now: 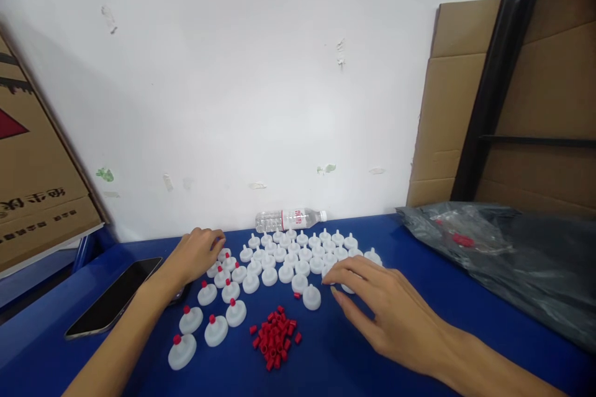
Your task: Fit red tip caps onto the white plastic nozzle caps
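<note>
My left hand (198,254) is at the back left of the blue table. Its fingers curl down round the top of a white nozzle cap (224,255), and the cap's tip is hidden. Beside and in front of it stand several white nozzle caps with red tips (216,330). My right hand (379,304) hovers at the right edge of a cluster of bare white nozzle caps (285,272), partly covering some. Its thumb and index finger are apart, with nothing visible between them. Between my arms lies a pile of small red tip covers (274,338).
A clear plastic bottle (293,219) lies against the white wall. At the left are a dark phone (114,298) and a cardboard box (37,155). Grey plastic sheeting (535,267) with a clear bag of red pieces (465,240) covers the right side.
</note>
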